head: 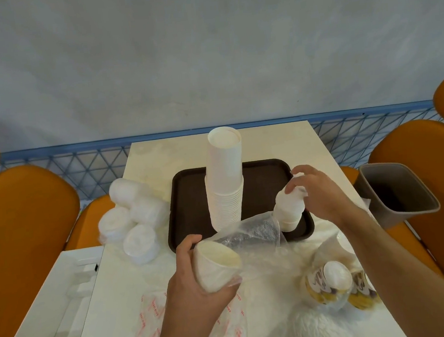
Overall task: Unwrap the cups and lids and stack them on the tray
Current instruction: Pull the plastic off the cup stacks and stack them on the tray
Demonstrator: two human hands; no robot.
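Observation:
A dark brown tray (263, 175) lies on the pale table. On it stands a tall stack of white cups (225, 178), upside down. My left hand (196, 286) grips a short stack of white cups (216, 265) still partly inside a clear plastic wrapper (253, 235). My right hand (317, 192) holds the top of a small white stack (290, 210) standing at the tray's near right corner. Wrapped sleeves of white lids (133, 216) lie left of the tray. Yellow-patterned cups (330, 285) in plastic lie at the near right.
A grey waste bin (397, 193) stands right of the table. Orange chairs (26, 217) flank both sides. A white box (53, 306) sits at the near left. Loose plastic bags (192, 329) with red print cover the near table. A wall with a blue lattice rail is behind.

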